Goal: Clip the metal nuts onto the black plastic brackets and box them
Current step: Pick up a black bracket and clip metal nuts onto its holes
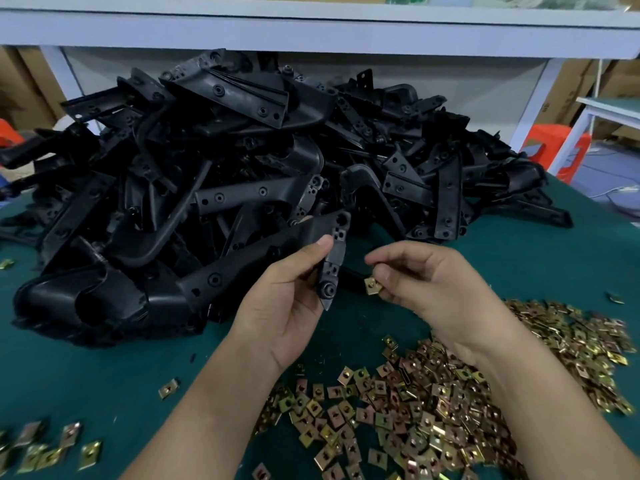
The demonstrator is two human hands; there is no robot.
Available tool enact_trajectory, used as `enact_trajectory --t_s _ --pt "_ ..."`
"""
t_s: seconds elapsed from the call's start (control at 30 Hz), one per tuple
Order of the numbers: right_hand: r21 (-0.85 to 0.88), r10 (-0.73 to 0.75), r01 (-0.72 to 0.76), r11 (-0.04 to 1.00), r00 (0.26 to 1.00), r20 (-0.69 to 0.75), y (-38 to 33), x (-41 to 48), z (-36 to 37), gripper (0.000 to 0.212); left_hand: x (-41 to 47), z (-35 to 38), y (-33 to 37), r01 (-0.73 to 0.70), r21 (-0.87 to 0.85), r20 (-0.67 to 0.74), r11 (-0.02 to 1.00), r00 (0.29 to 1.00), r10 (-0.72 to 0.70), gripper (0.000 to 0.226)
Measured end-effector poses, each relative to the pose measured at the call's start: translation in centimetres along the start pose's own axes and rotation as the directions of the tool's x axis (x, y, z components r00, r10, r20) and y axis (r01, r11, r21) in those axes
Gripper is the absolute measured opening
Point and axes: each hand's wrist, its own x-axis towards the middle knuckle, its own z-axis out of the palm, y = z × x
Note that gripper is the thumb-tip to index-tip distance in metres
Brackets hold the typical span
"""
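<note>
In the centre of the frame the left hand [287, 306] is gripping one black bracket [334, 259] with thumb and curled fingers, the right hand [429, 285] just beside it is pinching a single metal nut [372, 286], and the heap of brackets [225, 161] is lying behind them, with loose nuts [433, 403] lying at the lower right on the green table [86, 375]

A factory assembly bench: heaped black brackets [242, 174], loose metal nuts [433, 403], stacked cartons [571, 88].
</note>
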Motion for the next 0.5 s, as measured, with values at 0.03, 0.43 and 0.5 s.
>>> enact_trajectory --t_s 0.03,0.43,0.5 --pt "0.099 0.009 -0.008 0.995 1.0 -0.008 0.0 0.1 0.2 0.02 -0.1 0.1 -0.1 0.003 0.036 0.009 0.999 1.0 -0.003 0.02" --pt "0.033 -0.173 0.187 0.982 0.953 -0.249 0.8 0.3 2.2 0.016 -0.2 0.8 -1.9 -0.054 0.13 -0.043 0.99 0.997 0.06 0.042" --pt "-0.043 -0.221 0.217 0.975 0.951 -0.218 0.7 0.2 2.3 0.018 -0.1 0.7 -1.8 -0.08 0.114 -0.062 0.99 0.994 0.087 0.043"
